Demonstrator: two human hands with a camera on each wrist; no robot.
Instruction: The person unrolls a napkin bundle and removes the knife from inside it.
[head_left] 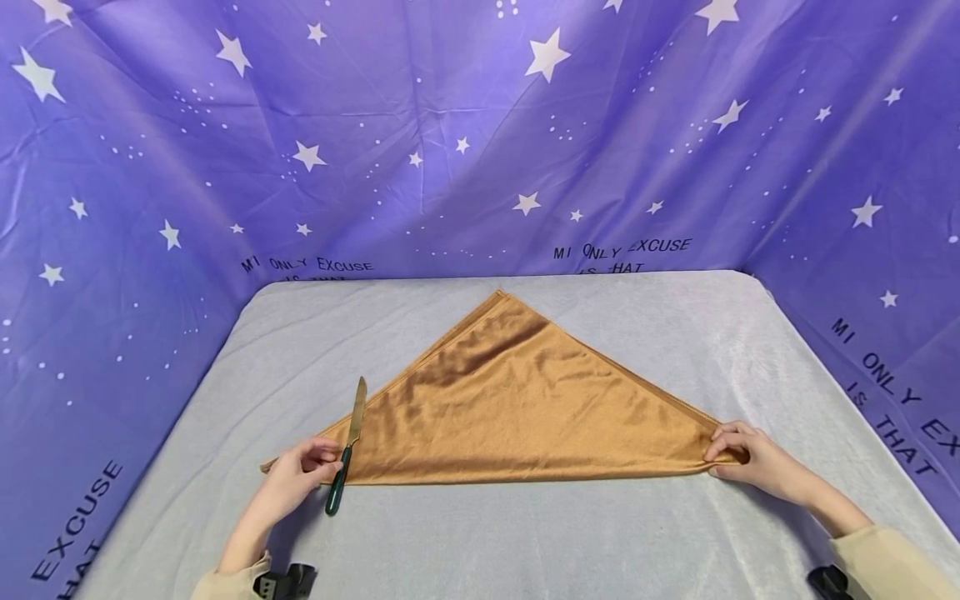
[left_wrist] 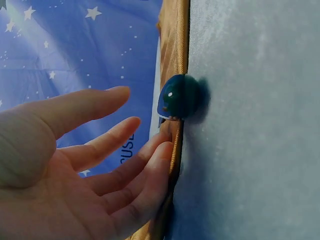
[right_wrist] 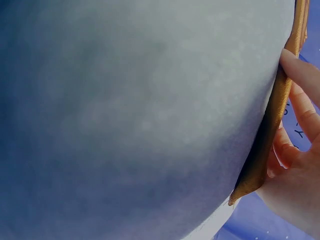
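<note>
A shiny golden-brown cloth (head_left: pixel 517 392), folded into a triangle, lies with its long edge towards me and its point away. Across its left part rests a knife (head_left: pixel 357 417); its dark green handle (head_left: pixel 338 492) sticks out past the near edge. My left hand (head_left: pixel 300 479) is just left of the handle. In the left wrist view its thumb and index finger stand apart, and the lower fingertips (left_wrist: pixel 162 150) touch the cloth's edge. At the right corner, my right hand (head_left: pixel 757 458) pinches the cloth, thumb at the near edge and fingers over the top.
The cloth lies on a table covered in pale grey fabric (head_left: pixel 600 542). Purple curtains (head_left: pixel 420 125) with white stars and black lettering hang at the back and both sides. A dark device (head_left: pixel 288 581) is strapped at the left wrist, another (head_left: pixel 828 581) at the right.
</note>
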